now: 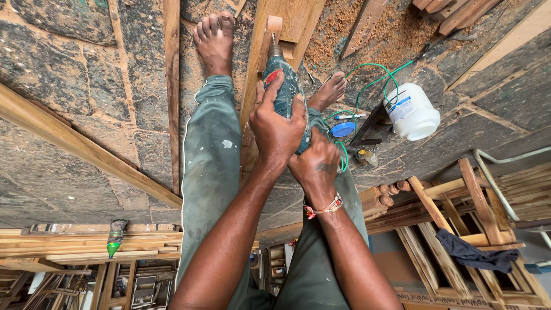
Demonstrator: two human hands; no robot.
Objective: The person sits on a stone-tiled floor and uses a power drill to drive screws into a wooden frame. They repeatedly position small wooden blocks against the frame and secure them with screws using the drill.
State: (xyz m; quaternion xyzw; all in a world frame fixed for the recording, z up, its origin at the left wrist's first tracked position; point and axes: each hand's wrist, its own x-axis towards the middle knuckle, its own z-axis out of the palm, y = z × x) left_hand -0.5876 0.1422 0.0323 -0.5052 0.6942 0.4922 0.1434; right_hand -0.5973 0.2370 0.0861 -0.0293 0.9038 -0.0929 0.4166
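Observation:
Both of my hands grip a teal power drill (285, 92) that points away from me, down between my legs. My left hand (275, 126) wraps over the drill's body from the left. My right hand (315, 163), with a beaded bracelet at the wrist, holds its rear end. The drill's bit touches a small wooden block (274, 26) that lies on a long wooden plank (298, 23). The plank runs between my bare feet (213, 40) on the stone floor. A green cable (373, 77) leads from the drill to the right.
A white plastic jar (412, 112) lies right of the drill, beside a blue lid (342, 130) and a pen. Sawdust (396, 31) covers the floor beyond. Long wooden strips (86, 152) cross the left side. Wooden frames (459, 229) with a dark cloth (476, 255) stand at the right.

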